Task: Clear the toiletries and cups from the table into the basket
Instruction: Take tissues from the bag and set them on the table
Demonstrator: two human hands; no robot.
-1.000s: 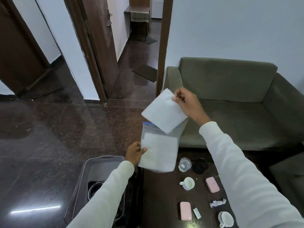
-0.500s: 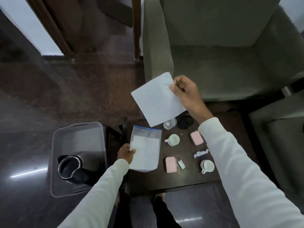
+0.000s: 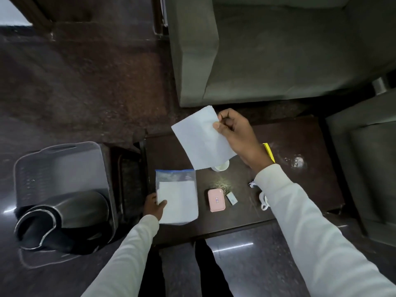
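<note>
My right hand (image 3: 234, 133) pinches a white paper sheet (image 3: 202, 139) above the dark table (image 3: 300, 189). My left hand (image 3: 154, 205) grips the lower left edge of a clear zip bag (image 3: 176, 198) with white sheets inside, low over the table's left end. On the table lie a pink case (image 3: 216, 200), a small white packet (image 3: 232, 198) and a white cup (image 3: 221, 167), partly hidden by the sheet. My right sleeve hides most of another cup (image 3: 263, 202) and a crumpled wrapper (image 3: 252, 184). The grey basket (image 3: 62, 166) stands on the floor at left.
A black kettle (image 3: 64, 219) lies inside the basket. A grey sofa (image 3: 278, 50) stands behind the table, another seat (image 3: 368, 157) to its right. A yellow object (image 3: 269, 152) lies on the table beside my right wrist. Dark polished floor surrounds everything.
The view has tilted further down. My left hand has lowered the zip bag towards the table, and my right hand has brought the sheet down and right over the table.
</note>
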